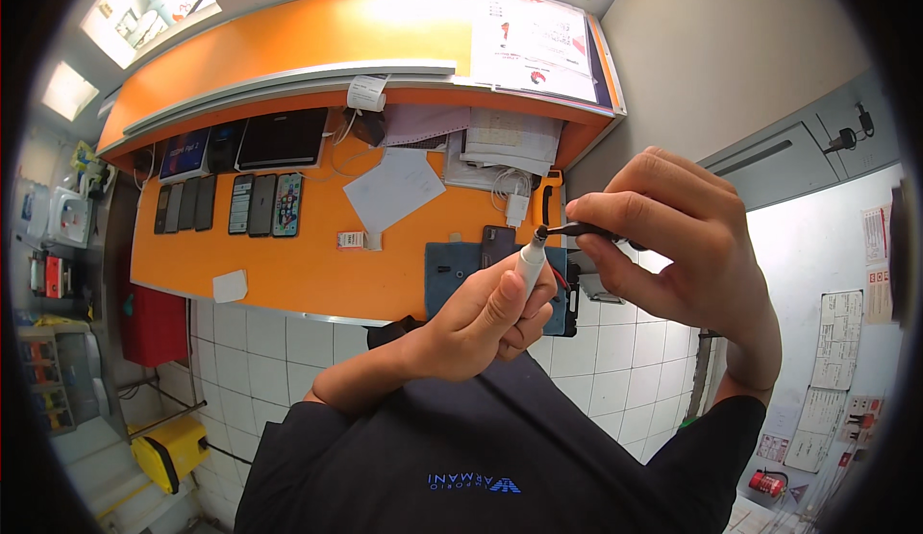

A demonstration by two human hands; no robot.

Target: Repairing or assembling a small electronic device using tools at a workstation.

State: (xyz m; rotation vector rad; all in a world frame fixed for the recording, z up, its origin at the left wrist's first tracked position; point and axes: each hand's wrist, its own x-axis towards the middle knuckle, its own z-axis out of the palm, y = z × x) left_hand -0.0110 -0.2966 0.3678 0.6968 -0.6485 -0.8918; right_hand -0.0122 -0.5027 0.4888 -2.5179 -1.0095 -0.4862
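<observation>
Left hand grips white tool — right hand pinches black tweezers.

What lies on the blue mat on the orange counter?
On the blue mat a dark phone lies near its upper edge, with a small dark part at its left side. The left hand and the white pen-like tool cover the mat's right half, so anything there is hidden.

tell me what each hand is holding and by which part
The left hand grips a white pen-like tool around its lower body. The right hand pinches a thin black tool near its rear end, tip at the white tool's top.
</observation>
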